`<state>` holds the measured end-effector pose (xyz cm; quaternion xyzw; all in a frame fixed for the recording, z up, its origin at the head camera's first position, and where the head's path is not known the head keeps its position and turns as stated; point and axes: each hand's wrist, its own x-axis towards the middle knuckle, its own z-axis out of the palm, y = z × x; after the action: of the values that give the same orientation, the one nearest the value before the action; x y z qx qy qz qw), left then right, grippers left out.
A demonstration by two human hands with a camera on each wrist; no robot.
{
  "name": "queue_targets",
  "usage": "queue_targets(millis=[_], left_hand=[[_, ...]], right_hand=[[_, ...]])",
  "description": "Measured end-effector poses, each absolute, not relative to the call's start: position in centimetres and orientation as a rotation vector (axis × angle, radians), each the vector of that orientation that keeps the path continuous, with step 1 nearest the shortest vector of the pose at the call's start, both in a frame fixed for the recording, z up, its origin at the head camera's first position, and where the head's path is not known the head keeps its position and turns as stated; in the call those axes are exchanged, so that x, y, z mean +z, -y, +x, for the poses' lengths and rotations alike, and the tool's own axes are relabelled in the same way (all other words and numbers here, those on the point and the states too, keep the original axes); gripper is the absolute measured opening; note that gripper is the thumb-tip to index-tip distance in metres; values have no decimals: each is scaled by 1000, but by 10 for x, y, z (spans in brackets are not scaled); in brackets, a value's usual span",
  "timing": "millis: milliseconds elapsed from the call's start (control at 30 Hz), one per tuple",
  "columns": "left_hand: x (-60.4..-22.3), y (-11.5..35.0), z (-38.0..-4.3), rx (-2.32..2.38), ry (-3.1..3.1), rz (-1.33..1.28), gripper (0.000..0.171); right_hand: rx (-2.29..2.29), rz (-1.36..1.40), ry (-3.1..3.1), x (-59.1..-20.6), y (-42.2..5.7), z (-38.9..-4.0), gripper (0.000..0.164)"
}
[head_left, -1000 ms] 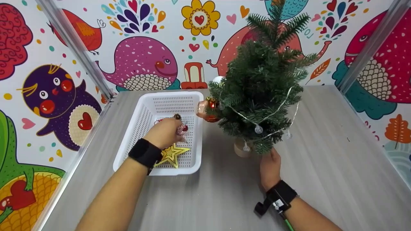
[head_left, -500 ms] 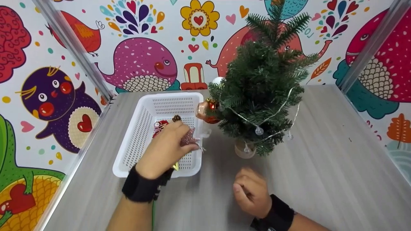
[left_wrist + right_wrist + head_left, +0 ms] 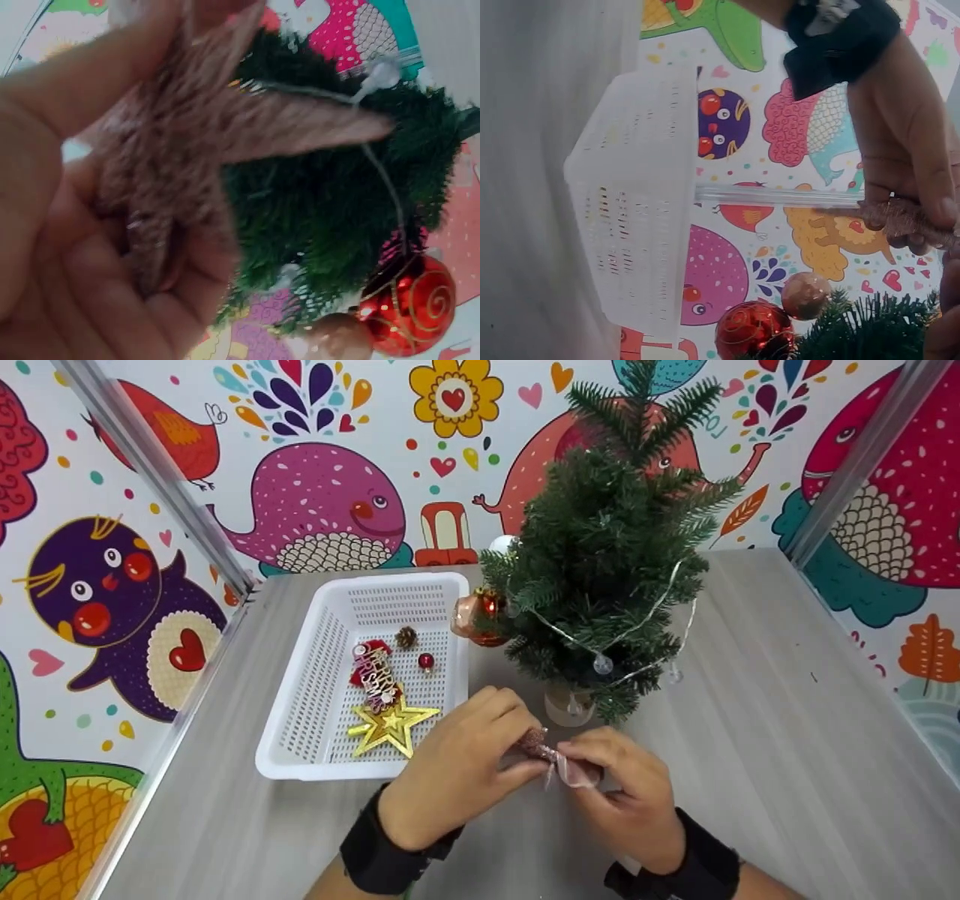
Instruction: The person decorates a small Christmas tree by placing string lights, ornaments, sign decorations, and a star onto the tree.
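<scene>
My left hand (image 3: 465, 769) grips a pink glittery star ornament (image 3: 180, 135) between thumb and fingers, in front of the tree. Beside it, my right hand (image 3: 634, 795) pinches the star's pale, sheer ribbon loop (image 3: 574, 771). Fingers cover much of the star in the head view; its pointed arms show large in the left wrist view. Just behind both hands stands a small green Christmas tree (image 3: 607, 562) on a light round base (image 3: 568, 706). On its left side hang a red bauble (image 3: 754, 330) with gold swirls and a copper-coloured bauble (image 3: 806, 295).
A white perforated basket (image 3: 300, 769) stands left of the tree. In it lie a gold star (image 3: 394, 724), a Merry Christmas sign (image 3: 375, 675), a pine cone (image 3: 406, 637) and a small red ball (image 3: 426, 661). A light string with clear bulbs (image 3: 602, 664) drapes the tree.
My left hand has lifted the pink star out of the basket and moved right. My right hand has left the tree's base and come to the star, taking hold of its ribbon.
</scene>
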<state>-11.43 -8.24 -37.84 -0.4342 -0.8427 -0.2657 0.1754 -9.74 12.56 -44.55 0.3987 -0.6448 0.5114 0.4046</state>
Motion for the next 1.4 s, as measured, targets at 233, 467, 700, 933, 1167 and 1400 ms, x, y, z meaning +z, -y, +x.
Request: queue_targets(millis=[233,467,700,933,1167,1400], left_hand=[[-397,70,-114,-975,2294,-1176,31],[-414,51,-108,-1196,2341,-1173,19],[-421,47,-106,-1413,2449,-1182,19],[-424,43,-105,-1579,2456,-1229,29],[-425,28,-97,-1777,2222,-1191,19],[-428,16,-99,-1784,2136,-1124,8]], right_hand=[[1534,1011,1593,-430,-142,-89,19],[1792,927,1585,-416,-162,-83,14],[1866,770,1798,-407,-172,-78,30],[1490,916,2053,-408,-169,-78,41],[1172,971,2259,-398,-182,-74,42],[1249,1076,2405,-384,-210,-80,44]])
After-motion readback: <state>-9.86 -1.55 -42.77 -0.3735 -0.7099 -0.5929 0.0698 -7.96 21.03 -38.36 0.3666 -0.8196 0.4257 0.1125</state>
